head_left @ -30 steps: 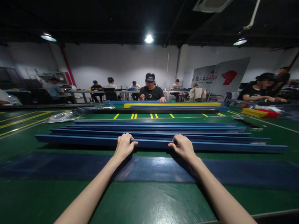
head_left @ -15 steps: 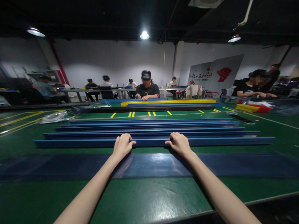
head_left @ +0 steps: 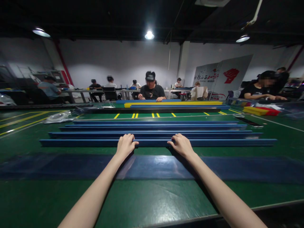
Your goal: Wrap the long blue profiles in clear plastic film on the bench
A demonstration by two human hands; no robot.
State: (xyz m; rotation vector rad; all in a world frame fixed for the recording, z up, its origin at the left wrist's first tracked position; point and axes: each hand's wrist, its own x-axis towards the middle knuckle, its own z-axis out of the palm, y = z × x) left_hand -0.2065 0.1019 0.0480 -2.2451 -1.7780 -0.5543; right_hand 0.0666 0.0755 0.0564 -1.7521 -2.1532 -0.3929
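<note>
Both my hands grip the nearest long blue profile strip point(head_left: 152, 142), which lies crosswise on the green table. My left hand point(head_left: 126, 144) is left of its middle, fingers over the top edge and thumb on the near face. On the other side of the middle, my right hand point(head_left: 181, 144) holds it the same way. The fingertips behind the strip are hidden. Just beyond it, several similar blue strips point(head_left: 152, 134) lie roughly parallel. A flat, shiny, dark blue translucent sheet point(head_left: 156, 164) stretches across the table under my forearms.
Farther back on the green table point(head_left: 152, 202) lie a black strip point(head_left: 152, 110) and a yellow strip point(head_left: 173, 104). A person point(head_left: 152, 88) sits opposite. To the right are a phone point(head_left: 249, 122) and a yellow tray point(head_left: 255, 110); to the left, a clear plastic bundle point(head_left: 58, 117).
The gripped blue strip has shifted slightly away from me, with both hands still on it. The view has turned a little to the left.
</note>
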